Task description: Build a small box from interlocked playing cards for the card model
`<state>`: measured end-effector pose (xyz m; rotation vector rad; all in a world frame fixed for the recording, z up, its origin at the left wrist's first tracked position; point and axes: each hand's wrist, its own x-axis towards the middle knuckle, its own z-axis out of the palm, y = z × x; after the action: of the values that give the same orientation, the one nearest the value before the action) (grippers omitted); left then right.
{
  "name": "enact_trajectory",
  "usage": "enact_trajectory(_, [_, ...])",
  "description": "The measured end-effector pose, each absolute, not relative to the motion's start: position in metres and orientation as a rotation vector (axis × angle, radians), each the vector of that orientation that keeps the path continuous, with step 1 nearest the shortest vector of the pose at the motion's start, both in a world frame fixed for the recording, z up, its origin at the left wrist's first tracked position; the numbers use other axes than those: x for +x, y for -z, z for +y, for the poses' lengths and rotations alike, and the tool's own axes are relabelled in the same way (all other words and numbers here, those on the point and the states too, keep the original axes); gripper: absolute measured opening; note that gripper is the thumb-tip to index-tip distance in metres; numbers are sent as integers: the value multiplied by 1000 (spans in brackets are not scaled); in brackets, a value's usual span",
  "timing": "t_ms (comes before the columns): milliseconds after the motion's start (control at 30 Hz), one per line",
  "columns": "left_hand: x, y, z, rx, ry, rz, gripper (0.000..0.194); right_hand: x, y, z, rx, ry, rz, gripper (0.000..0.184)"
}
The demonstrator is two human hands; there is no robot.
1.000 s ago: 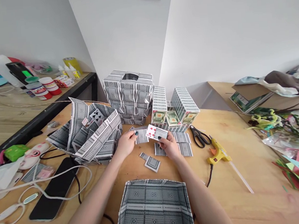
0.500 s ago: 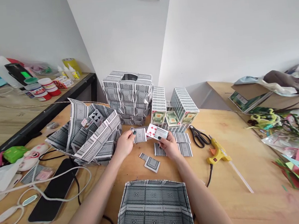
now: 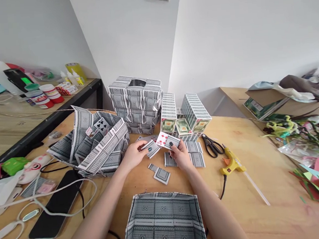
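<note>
My left hand [image 3: 138,154] pinches a grey-backed playing card [image 3: 153,149], tilted down to the right. In my right hand [image 3: 180,155] is a folded playing card [image 3: 170,142], with a white face of red diamonds at its left end and grey back at its right. The two cards come close together at their inner ends; I cannot tell whether they touch. Below them lie loose folded cards [image 3: 162,175]. Joined grey card pieces [image 3: 196,154] lie flat beside my right hand. Nearest me is an open box made of cards [image 3: 163,223], between my forearms.
Left is a container of cards [image 3: 103,146], with a phone [image 3: 55,206] and white cable before it. A tall card structure [image 3: 136,104] and stacked card boxes [image 3: 195,110] stand behind. Black scissors [image 3: 212,146] and a yellow glue gun [image 3: 231,161] lie right.
My left hand has shifted slightly, and its card has tilted and moved down towards the card in my right hand. My right hand stays nearly in place.
</note>
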<state>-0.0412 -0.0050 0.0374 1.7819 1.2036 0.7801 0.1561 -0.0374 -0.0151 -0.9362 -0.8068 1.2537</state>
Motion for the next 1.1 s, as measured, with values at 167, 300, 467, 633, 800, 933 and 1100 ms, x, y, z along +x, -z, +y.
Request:
enact_trajectory(167, [-41,-37,-5,1706,-788,1228,27,158,16,-38,-914,-1294,-837,27])
enact_trajectory(300, [-41,-31,-5,1591,-825,1234,26,158,18,-39,-945,-1274,-862,27])
enact_trajectory(467, [-38,-28,-7,1299,-820,1157,28,157,20,-39,-976,-1260,-865,29])
enact_trajectory(633, [-37,-32,-8,1242,-801,1122,29,156,18,-39,-1028,-1209,-899,28])
enact_trajectory(800, [-36,-30,-7,1338,-796,1116,26,156,17,-40,-1049,-1218,-1052,24])
enact_trajectory(933, [-33,-26,-7,1408,-840,1206,24,156,16,-42,-1055,-1280,-1166,23])
enact_trajectory(1100, [-31,-19,-7,1571,-836,1435,20,156,9,-44,-1022,-1348,-1201,24])
